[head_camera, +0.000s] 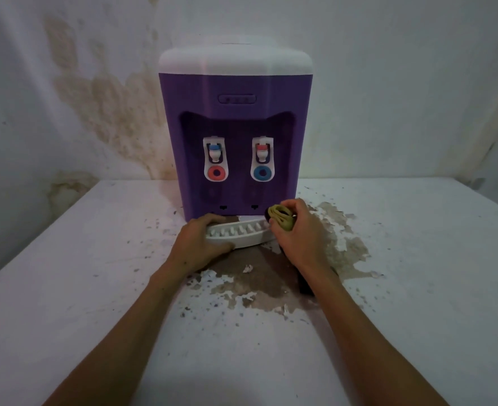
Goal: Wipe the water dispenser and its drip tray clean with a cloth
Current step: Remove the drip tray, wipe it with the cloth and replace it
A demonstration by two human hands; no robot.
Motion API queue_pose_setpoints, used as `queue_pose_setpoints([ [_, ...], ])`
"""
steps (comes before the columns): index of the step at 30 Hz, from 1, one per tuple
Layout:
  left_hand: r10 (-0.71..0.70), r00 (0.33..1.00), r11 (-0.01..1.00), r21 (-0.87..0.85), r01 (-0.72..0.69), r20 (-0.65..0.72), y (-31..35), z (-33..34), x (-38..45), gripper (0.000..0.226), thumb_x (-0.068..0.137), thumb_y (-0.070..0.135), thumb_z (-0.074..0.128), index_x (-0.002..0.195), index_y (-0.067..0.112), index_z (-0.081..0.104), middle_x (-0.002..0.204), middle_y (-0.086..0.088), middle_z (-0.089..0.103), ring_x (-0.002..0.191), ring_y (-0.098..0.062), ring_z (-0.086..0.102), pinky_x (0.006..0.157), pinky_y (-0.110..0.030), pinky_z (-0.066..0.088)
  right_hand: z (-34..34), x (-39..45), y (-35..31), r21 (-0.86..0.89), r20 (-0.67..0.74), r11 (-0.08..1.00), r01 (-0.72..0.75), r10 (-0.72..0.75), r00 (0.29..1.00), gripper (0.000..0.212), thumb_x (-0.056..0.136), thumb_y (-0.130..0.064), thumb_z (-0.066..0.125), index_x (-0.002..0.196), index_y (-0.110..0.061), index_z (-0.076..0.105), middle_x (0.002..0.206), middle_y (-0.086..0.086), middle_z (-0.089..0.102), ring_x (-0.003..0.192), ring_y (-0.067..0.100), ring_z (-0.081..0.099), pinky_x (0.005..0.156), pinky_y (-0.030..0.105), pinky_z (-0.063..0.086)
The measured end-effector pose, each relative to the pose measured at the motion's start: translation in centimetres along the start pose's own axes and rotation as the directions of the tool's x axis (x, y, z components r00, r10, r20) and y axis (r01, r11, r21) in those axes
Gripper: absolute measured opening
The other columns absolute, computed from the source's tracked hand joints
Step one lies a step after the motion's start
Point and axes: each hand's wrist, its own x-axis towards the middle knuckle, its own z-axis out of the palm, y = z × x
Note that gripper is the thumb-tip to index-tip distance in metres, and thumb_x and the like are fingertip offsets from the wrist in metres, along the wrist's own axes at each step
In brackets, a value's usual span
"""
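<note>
A purple water dispenser (pixel 236 112) with a white top stands at the back of the table, against the wall. It has two white taps, one on the left (pixel 215 159) and one on the right (pixel 263 159). The white slotted drip tray (pixel 239 235) lies at its foot, pulled a little forward. My left hand (pixel 201 244) grips the tray's left end. My right hand (pixel 297 232) holds a bunched yellow-green cloth (pixel 281 219) against the tray's right end.
The white table (pixel 95 288) has a large patch of peeled, brown surface (pixel 271 282) in front of and to the right of the dispenser. A stained wall (pixel 95 98) stands close behind. A dark shape (pixel 305 284) lies under my right wrist.
</note>
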Motion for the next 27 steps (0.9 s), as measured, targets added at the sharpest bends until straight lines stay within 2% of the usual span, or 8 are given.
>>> queue_pose_setpoints([
  [3, -0.032, 0.998, 0.996, -0.079, 0.028, -0.048, -0.1, 0.6, -0.3, 0.058, 0.068, 0.042, 0.091, 0.118, 0.036, 0.061, 0.106, 0.027, 0.062, 0.095, 0.011, 0.059, 0.076, -0.006, 0.045, 0.9, 0.0, 0.7, -0.082, 0.019, 0.994, 0.075, -0.073, 0.997, 0.036, 0.084, -0.021, 0.075, 0.115, -0.020, 0.057, 0.107, -0.002, 0.059, 0.092, 0.009, 0.056, 0.074, 0.009, 0.043],
  [6, -0.012, 0.997, 0.995, -0.100, 0.004, -0.075, -0.1, 0.6, -0.3, 0.056, 0.068, 0.040, 0.092, 0.114, 0.040, 0.060, 0.101, 0.032, 0.060, 0.090, 0.019, 0.057, 0.072, 0.000, 0.043, 1.7, -0.3, 0.5, -0.138, 0.060, 0.984, 0.116, -0.108, 0.992, 0.035, 0.087, -0.021, 0.072, 0.116, -0.020, 0.054, 0.111, 0.002, 0.057, 0.094, 0.014, 0.056, 0.078, 0.022, 0.047],
  [13, -0.008, 0.998, 0.993, -0.117, 0.000, -0.067, -1.1, 1.0, 0.2, 0.062, 0.067, 0.058, 0.085, 0.119, 0.030, 0.067, 0.108, 0.015, 0.069, 0.095, 0.001, 0.064, 0.083, -0.022, 0.055, 3.3, -2.1, -1.3, -0.225, 0.123, 0.935, 0.274, -0.252, 0.960, 0.026, 0.094, -0.023, 0.064, 0.116, -0.016, 0.051, 0.114, 0.002, 0.052, 0.085, 0.014, 0.052, 0.067, 0.024, 0.045],
  [15, 0.000, 0.998, 0.990, -0.139, -0.008, -0.061, -1.2, 0.9, 0.0, 0.068, 0.062, 0.064, 0.080, 0.118, 0.028, 0.069, 0.107, 0.014, 0.070, 0.095, 0.002, 0.064, 0.081, -0.019, 0.055, 3.7, -2.7, -1.7, -0.197, 0.187, 0.916, 0.351, -0.316, 0.930, 0.027, 0.095, -0.023, 0.063, 0.117, -0.017, 0.049, 0.116, 0.002, 0.051, 0.087, 0.014, 0.053, 0.068, 0.024, 0.046],
  [17, -0.008, 0.998, 0.989, -0.147, -0.002, -0.065, -1.1, 0.5, 0.0, 0.062, 0.065, 0.062, 0.079, 0.117, 0.029, 0.071, 0.106, 0.016, 0.070, 0.093, 0.004, 0.064, 0.077, -0.011, 0.051, 3.7, -2.5, -1.6, -0.199, 0.197, 0.901, 0.385, -0.348, 0.917, 0.026, 0.095, -0.021, 0.062, 0.117, -0.017, 0.048, 0.117, 0.003, 0.050, 0.087, 0.016, 0.054, 0.067, 0.025, 0.049],
  [22, 0.005, 0.997, 0.987, -0.157, -0.016, -0.073, -0.4, 0.2, -0.2, 0.038, 0.075, 0.049, 0.082, 0.110, 0.041, 0.069, 0.096, 0.032, 0.063, 0.089, 0.018, 0.060, 0.072, 0.000, 0.044, 2.9, -1.1, -0.1, -0.288, 0.019, 0.933, 0.215, -0.219, 0.976, 0.022, 0.097, -0.016, 0.059, 0.114, -0.012, 0.046, 0.110, 0.010, 0.050, 0.078, 0.025, 0.057, 0.061, 0.036, 0.053],
  [24, -0.003, 0.998, 0.986, -0.169, -0.009, -0.069, -0.1, 0.4, -0.4, 0.038, 0.075, 0.052, 0.079, 0.111, 0.041, 0.070, 0.099, 0.029, 0.063, 0.089, 0.014, 0.060, 0.072, -0.001, 0.043, 2.8, -1.6, -0.3, -0.291, 0.023, 0.925, 0.245, -0.249, 0.968, 0.022, 0.097, -0.017, 0.058, 0.114, -0.012, 0.046, 0.109, 0.009, 0.051, 0.078, 0.023, 0.057, 0.059, 0.035, 0.052],
  [27, -0.018, 0.997, 0.987, -0.162, 0.006, -0.070, -0.3, 0.6, -0.5, 0.058, 0.069, 0.064, 0.074, 0.116, 0.029, 0.074, 0.109, 0.018, 0.069, 0.097, 0.002, 0.062, 0.083, -0.012, 0.048, 3.1, -2.8, -1.4, -0.253, 0.135, 0.882, 0.398, -0.375, 0.917, 0.026, 0.097, -0.021, 0.059, 0.120, -0.016, 0.047, 0.112, 0.004, 0.053, 0.083, 0.017, 0.056, 0.062, 0.027, 0.050],
])
